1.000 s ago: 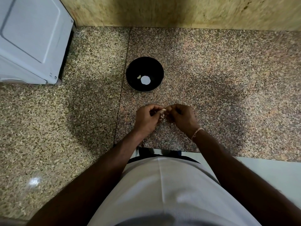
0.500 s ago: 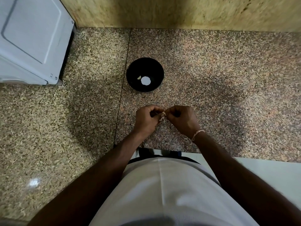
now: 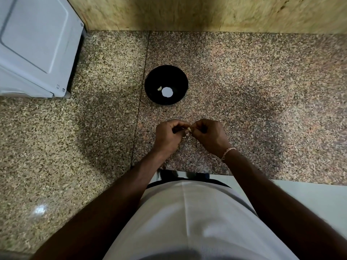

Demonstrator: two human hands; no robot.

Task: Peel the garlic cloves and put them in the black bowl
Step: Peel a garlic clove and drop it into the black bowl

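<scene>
A black bowl [image 3: 150,82] stands on the speckled granite counter [image 3: 244,94], just beyond my hands. Inside it lie one small pale peeled clove [image 3: 159,88] and a round white patch of glare. My left hand [image 3: 167,136] and my right hand [image 3: 208,136] meet fingertip to fingertip in front of the bowl, both with curled fingers. Between them they pinch a small pale garlic clove [image 3: 188,129], mostly hidden by the fingers. A bit of pale skin [image 3: 184,136] hangs under my left fingers.
A white appliance [image 3: 35,45] stands at the back left of the counter. A tan stone wall [image 3: 206,14] closes the back. The counter's front edge runs close to my body, with pale floor [image 3: 309,199] below on the right.
Both hands stay together at the same spot, working the clove with small finger movements. The bowl and its contents have not moved.
</scene>
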